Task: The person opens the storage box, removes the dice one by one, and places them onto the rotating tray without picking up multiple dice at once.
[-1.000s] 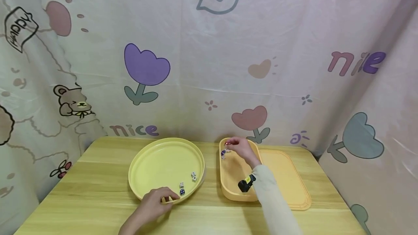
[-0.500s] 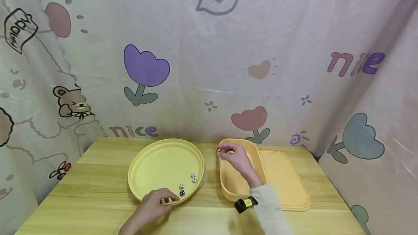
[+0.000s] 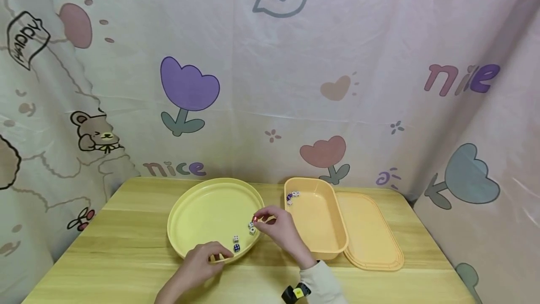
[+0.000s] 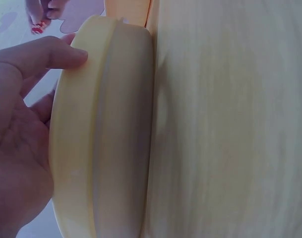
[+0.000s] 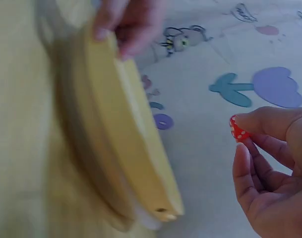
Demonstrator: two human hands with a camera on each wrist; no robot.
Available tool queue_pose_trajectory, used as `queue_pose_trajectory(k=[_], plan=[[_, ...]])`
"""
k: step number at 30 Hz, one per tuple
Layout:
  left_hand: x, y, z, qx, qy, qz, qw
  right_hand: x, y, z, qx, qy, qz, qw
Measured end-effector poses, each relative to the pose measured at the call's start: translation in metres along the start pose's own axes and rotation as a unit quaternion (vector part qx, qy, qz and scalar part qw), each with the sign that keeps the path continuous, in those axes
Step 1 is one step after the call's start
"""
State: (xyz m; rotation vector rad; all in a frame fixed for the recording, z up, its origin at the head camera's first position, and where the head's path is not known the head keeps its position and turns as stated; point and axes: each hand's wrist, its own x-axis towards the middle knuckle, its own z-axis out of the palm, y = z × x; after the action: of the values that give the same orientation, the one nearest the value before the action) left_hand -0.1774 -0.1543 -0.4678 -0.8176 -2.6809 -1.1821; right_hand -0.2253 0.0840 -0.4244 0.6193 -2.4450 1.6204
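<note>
Between the thumb and fingers of my right hand (image 3: 279,230) is a red die with white pips (image 5: 237,128), pinched over the right edge of a round yellow tray (image 3: 172,240). My left hand (image 3: 201,262) grips the tray's near rim, its thumb (image 4: 74,57) on the outer wall and the fingers over the inside. Inside the tray, a dark blue die (image 3: 236,247) lies beside a white die (image 3: 236,239) near the left fingertips. Two more white dice, one of them this lower die (image 3: 252,231), lie by the right rim, just below the held die.
Right of the tray stands a yellow-orange rectangular box (image 3: 343,243), with several white and blue dice (image 3: 289,196) in its far left corner. A flat lid (image 3: 373,233) lies beside it. A patterned curtain (image 3: 261,83) hangs behind the wooden table (image 3: 105,247).
My right hand has moved left from over the rectangular box to the round tray's right edge, carrying the red die. My left hand stays on the tray's rim.
</note>
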Motion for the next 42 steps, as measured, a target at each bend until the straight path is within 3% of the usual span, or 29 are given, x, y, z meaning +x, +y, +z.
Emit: queue_pose_trajectory(k=[7, 13, 42], plan=[[0.002, 0.001, 0.001, -0.002, -0.007, -0.012, 0.9999, -0.005, 0.008, 0.023, 0.024, -0.002, 0.013, 0.9996], [0.002, -0.001, 0.002, 0.003, 0.0, -0.003, 1.0, -0.005, 0.023, 0.034, 0.033, 0.0, 0.01, 0.9994], [0.0, 0.0, -0.001, -0.003, -0.007, -0.011, 0.9999, -0.005, 0.021, 0.031, 0.011, 0.016, 0.024, 0.9995]])
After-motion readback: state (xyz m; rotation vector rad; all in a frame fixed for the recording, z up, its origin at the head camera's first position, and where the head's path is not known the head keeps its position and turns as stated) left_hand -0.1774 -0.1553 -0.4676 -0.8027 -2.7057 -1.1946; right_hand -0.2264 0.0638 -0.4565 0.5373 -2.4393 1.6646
